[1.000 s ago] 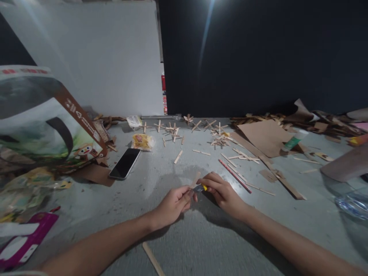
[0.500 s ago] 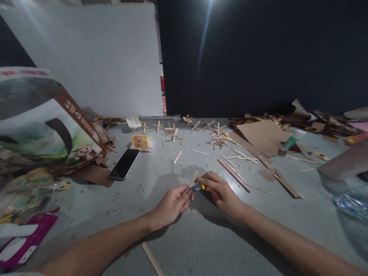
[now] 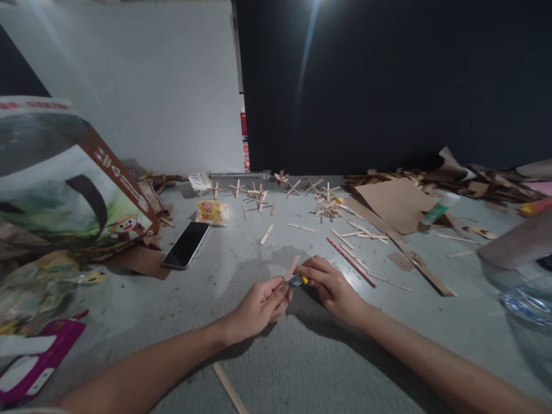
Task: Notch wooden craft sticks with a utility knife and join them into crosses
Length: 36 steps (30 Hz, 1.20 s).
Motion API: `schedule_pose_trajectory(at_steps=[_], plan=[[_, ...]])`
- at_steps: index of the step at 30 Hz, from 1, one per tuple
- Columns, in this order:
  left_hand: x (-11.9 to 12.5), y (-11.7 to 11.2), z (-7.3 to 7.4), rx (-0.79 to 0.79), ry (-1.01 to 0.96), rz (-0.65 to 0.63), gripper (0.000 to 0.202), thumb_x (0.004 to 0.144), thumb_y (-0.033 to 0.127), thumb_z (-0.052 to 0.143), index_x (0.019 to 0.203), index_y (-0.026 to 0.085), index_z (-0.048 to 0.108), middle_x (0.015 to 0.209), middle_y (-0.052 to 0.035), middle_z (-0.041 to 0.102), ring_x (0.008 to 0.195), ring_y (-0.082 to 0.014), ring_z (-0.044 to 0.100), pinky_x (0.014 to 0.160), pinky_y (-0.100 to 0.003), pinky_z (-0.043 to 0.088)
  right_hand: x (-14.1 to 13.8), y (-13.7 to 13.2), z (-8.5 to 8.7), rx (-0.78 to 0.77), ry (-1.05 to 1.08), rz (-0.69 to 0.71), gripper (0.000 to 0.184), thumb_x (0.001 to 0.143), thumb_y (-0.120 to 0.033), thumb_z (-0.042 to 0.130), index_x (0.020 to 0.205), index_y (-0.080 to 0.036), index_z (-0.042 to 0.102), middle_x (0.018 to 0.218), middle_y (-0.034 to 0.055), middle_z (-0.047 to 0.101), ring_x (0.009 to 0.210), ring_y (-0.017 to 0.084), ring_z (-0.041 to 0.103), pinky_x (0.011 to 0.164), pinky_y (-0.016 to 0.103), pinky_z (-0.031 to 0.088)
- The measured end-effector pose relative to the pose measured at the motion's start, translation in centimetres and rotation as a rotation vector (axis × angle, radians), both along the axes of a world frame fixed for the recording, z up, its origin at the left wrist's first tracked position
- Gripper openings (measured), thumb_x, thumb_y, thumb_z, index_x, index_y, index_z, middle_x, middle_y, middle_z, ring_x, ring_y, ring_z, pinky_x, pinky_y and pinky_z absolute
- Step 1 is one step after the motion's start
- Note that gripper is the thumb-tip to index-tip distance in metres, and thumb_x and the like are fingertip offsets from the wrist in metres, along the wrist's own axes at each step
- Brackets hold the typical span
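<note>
My left hand (image 3: 259, 307) pinches the lower end of a small wooden craft stick (image 3: 292, 268), which slants up and to the right above the grey table (image 3: 310, 356). My right hand (image 3: 330, 284) is closed round a small yellow-handled cutter (image 3: 298, 280), its tip held against the stick near my left fingertips. The two hands almost touch at the table's middle.
A black phone (image 3: 186, 245) lies to the left, beside a printed carton (image 3: 64, 178). Loose sticks and glued stick crosses (image 3: 259, 195) lie at the back. A red pencil (image 3: 351, 262), cardboard scraps (image 3: 394, 204) and a glue bottle (image 3: 440, 210) are on the right. Another stick (image 3: 229, 388) lies near me.
Almost nothing has changed: the stick in my left hand has tilted up a little and the view has shifted slightly. Both hands stay in place.
</note>
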State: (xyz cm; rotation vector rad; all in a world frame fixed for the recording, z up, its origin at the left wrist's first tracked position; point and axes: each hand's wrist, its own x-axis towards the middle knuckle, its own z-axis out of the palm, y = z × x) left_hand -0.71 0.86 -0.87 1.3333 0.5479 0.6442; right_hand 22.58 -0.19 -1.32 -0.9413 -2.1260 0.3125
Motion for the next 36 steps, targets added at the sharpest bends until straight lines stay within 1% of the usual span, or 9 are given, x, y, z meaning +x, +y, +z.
schedule_pose_trajectory(at_steps=[4,10,13,18,24,27,32,36], plan=[[0.03,-0.12,0.15,0.015,0.01,0.009,0.056,0.096,0.076,0.061,0.086,0.021,0.053,0.055,0.0127,0.034,0.047,-0.0073,0.022,0.048,-0.023,0.02,-0.12,-0.12,0.13,0.009,0.011,0.008,0.044,0.108,-0.009,0.042,0.135,-0.026,0.072,0.101,0.0107,0.071,0.093,0.025,0.065,0.083,0.041,0.057],[0.22,-0.28,0.15,0.02,0.077,0.006,0.057,0.097,0.076,0.057,0.086,0.021,0.054,0.053,0.0124,0.034,0.046,-0.008,0.024,0.048,-0.024,0.019,-0.61,-0.29,0.21,0.071,-0.017,-0.013,0.042,0.108,-0.01,0.044,0.136,-0.026,0.071,0.098,0.0109,0.07,0.091,0.027,0.064,0.08,0.041,0.057],[0.23,-0.35,0.13,0.015,0.058,0.001,0.057,0.097,0.077,0.056,0.085,0.022,0.052,0.053,0.0122,0.034,0.046,-0.0082,0.024,0.048,-0.024,0.02,-0.45,-0.12,0.2,0.078,-0.025,-0.011,0.042,0.107,-0.008,0.046,0.136,-0.026,0.071,0.099,0.0113,0.07,0.091,0.027,0.064,0.08,0.041,0.057],[0.13,-0.31,0.04,0.012,0.039,-0.02,0.056,0.099,0.076,0.056,0.084,0.022,0.05,0.053,0.0124,0.033,0.047,-0.0081,0.023,0.048,-0.025,0.02,-0.03,0.2,0.12,0.102,-0.015,0.001,0.044,0.107,-0.008,0.042,0.136,-0.025,0.071,0.1,0.0112,0.071,0.091,0.026,0.065,0.08,0.041,0.057],[0.04,-0.36,-0.14,-0.007,0.11,-0.045,0.054,0.098,0.076,0.056,0.087,0.023,0.049,0.055,0.0132,0.031,0.047,-0.0081,0.022,0.048,-0.025,0.019,-0.09,0.06,0.32,0.082,-0.038,0.01,0.042,0.106,-0.007,0.046,0.134,-0.025,0.072,0.102,0.0118,0.072,0.093,0.027,0.066,0.08,0.041,0.056],[0.05,-0.42,0.05,-0.002,0.104,-0.049,0.056,0.099,0.077,0.054,0.086,0.023,0.048,0.055,0.0132,0.031,0.048,-0.0082,0.022,0.049,-0.025,0.019,0.1,0.22,0.34,0.066,-0.035,0.034,0.04,0.107,-0.009,0.046,0.133,-0.025,0.072,0.1,0.011,0.072,0.092,0.026,0.066,0.081,0.04,0.056],[0.01,-0.42,0.04,0.01,0.154,-0.042,0.058,0.097,0.079,0.053,0.087,0.022,0.049,0.057,0.0122,0.033,0.049,-0.0081,0.024,0.049,-0.025,0.018,0.08,0.25,0.37,0.049,-0.027,0.041,0.038,0.109,-0.01,0.044,0.129,-0.024,0.073,0.1,0.0108,0.072,0.092,0.025,0.065,0.081,0.04,0.055],[-0.04,-0.5,0.06,0.013,0.168,-0.033,0.06,0.095,0.082,0.054,0.086,0.022,0.048,0.059,0.0119,0.032,0.05,-0.008,0.024,0.049,-0.025,0.018,0.05,0.22,0.36,0.045,-0.016,0.056,0.038,0.111,-0.014,0.044,0.131,-0.025,0.073,0.1,0.0105,0.072,0.093,0.026,0.065,0.081,0.04,0.055]])
